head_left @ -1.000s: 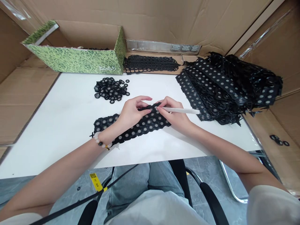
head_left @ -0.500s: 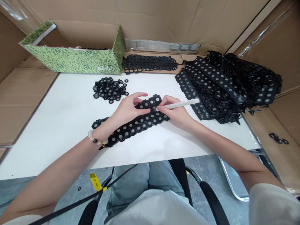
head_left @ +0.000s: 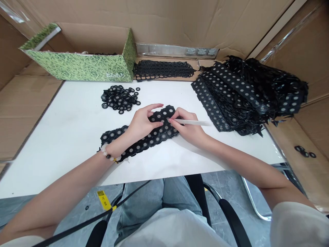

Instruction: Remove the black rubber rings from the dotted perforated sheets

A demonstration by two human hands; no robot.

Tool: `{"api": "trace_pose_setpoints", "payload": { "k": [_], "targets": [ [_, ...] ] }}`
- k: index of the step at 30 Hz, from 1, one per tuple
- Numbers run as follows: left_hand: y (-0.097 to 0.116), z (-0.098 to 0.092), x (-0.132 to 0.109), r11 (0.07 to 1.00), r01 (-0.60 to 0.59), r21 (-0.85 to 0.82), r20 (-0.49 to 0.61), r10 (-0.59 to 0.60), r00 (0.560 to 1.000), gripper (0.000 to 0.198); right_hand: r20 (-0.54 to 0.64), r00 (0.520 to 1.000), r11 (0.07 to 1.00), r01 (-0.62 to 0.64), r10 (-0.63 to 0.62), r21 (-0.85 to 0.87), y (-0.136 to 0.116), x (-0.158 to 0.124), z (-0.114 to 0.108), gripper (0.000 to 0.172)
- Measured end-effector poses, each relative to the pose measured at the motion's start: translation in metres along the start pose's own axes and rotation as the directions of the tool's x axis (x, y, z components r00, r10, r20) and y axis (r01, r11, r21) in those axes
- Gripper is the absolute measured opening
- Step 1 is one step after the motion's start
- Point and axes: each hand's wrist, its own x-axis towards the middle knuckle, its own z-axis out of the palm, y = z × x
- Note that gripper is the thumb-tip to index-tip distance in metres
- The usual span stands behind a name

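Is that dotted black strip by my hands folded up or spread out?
Spread out: the strip reaches past both sides of your left hand, its grey dots facing up.

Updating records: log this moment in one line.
left hand: on black sheet | right hand: holding white tool, tip at sheet | nearby: loose black rings

Place: probably a small-parts workshop | cardboard partitions [head_left: 174, 20] | white worktable [head_left: 64, 127] | heaped black strips [head_left: 246, 92] | pile of loose rings [head_left: 119, 98]

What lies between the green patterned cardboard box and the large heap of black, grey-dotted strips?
In the head view, flat black mesh-like strips full of holes lie between the green box and the heap.
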Motion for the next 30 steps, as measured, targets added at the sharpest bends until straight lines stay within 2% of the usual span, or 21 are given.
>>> {"api": "trace_pose_setpoints", "payload": {
  "k": [5,7,10,12,14,17,19,30],
  "targets": [
    [0.003,0.003,-0.003,1.000,0.000,0.003,0.005,0.000,1.000,0.063,-0.004,1.000,1.000,0.015,-0.015,-0.005,0.002,0.001,0.002,0.019],
    [0.004,0.002,-0.002,1.000,-0.009,0.000,0.014,0.009,1.000,0.060,0.000,1.000,0.999,-0.013,0.013,0.047,0.003,0.003,0.000,0.020],
    [0.001,-0.003,0.002,1.000,-0.023,0.014,-0.033,0.024,0.999,0.057,0.035,0.995,0.984,-0.099,0.095,0.150,0.004,0.007,-0.006,0.021],
    [-0.002,-0.006,0.005,0.999,-0.019,0.032,-0.039,0.020,0.999,0.060,0.078,0.987,0.970,-0.151,0.138,0.190,0.003,0.009,-0.010,0.021],
    [-0.006,-0.008,0.008,0.999,-0.016,0.035,0.020,0.016,1.000,0.072,0.100,0.984,0.965,-0.168,0.150,0.203,0.003,0.010,-0.011,0.019],
    [-0.010,-0.008,0.010,1.000,0.002,0.005,0.137,-0.002,0.991,0.092,0.123,0.984,0.969,-0.153,0.131,0.194,0.002,0.008,-0.011,0.019],
    [-0.013,-0.007,0.010,1.000,0.020,-0.021,0.183,-0.016,0.983,0.092,0.155,0.981,0.974,-0.143,0.116,0.175,0.001,0.006,-0.011,0.021],
    [-0.015,-0.003,0.009,0.991,-0.026,-0.135,0.163,0.048,0.985,0.085,0.157,0.987,0.995,-0.049,0.035,0.087,0.002,0.002,-0.011,0.019]
  ]
}}
